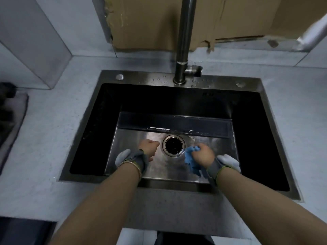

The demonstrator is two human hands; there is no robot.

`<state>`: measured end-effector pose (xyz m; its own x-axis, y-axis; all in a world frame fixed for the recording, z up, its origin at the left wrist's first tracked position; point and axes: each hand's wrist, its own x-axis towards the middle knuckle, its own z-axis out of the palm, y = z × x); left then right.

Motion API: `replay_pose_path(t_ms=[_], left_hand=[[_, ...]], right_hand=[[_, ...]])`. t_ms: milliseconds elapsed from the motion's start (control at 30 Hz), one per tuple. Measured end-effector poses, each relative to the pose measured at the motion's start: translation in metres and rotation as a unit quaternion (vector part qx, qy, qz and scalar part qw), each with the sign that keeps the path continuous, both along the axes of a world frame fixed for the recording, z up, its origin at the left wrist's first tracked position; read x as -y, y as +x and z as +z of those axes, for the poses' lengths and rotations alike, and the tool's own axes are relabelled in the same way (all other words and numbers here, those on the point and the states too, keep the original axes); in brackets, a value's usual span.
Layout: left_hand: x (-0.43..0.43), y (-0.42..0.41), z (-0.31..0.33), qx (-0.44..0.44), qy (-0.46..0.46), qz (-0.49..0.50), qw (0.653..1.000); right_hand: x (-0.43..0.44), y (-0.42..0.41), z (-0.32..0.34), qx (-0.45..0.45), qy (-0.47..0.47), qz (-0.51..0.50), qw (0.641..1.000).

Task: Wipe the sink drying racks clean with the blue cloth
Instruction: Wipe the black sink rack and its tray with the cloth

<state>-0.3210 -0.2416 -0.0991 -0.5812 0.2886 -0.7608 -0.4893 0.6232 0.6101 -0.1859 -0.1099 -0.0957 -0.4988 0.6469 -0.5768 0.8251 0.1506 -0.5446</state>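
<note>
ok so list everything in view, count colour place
sink: one, dark steel, set in the counter
drain: one, black, middle of the sink floor
tap pipe: one, steel, on the sink's back ledge
round caps: two, steel, back ledge corners
counter: one, pale grey, around the sink
cardboard: one, brown, against the back wall
blue cloth: one, blue, right of the drain
wrist straps: two, grey, one per wrist
left hand: one, curled, seemingly empty, left of the drain
right hand: one, grips the blue cloth
</note>
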Motion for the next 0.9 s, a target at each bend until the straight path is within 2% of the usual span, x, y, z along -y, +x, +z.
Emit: replay_pose_path(t_ms=[233, 333, 400, 467, 567, 667, 767, 900], left_hand=[[-0.042, -0.043, -0.057, -0.05, -0.061, -0.036, 0.996], [-0.073, -0.048, -0.089, -0.109, -0.118, -0.138, 0.977], [-0.091, -0.049, -0.109, -0.202, -0.163, -0.241, 0.935], [-0.101, -0.052, -0.121, -0.258, -0.194, -0.329, 0.888], [-0.111, -0.063, -0.143, -0.262, -0.244, -0.46, 0.813], [-0.113, -0.063, -0.151, -0.296, -0.278, -0.529, 0.746], [-0.117, -0.061, -0.153, -0.352, -0.317, -0.548, 0.689], [-0.116, -0.059, -0.156, -0.396, -0.323, -0.571, 0.643]], right_hand=[[-0.052, -0.021, -0.063, 0.052, -0.015, -0.007, 0.998], [-0.074, -0.028, -0.088, 0.087, -0.023, -0.029, 0.996], [-0.087, -0.027, -0.1, 0.096, -0.008, -0.031, 0.995], [-0.098, -0.028, -0.103, 0.133, 0.024, 0.02, 0.991], [-0.118, -0.032, -0.115, 0.179, 0.052, 0.082, 0.979], [-0.127, -0.039, -0.119, 0.219, 0.047, 0.14, 0.965], [-0.125, -0.051, -0.121, 0.29, 0.132, 0.264, 0.91], [-0.116, -0.063, -0.122, 0.31, 0.223, 0.373, 0.845]])
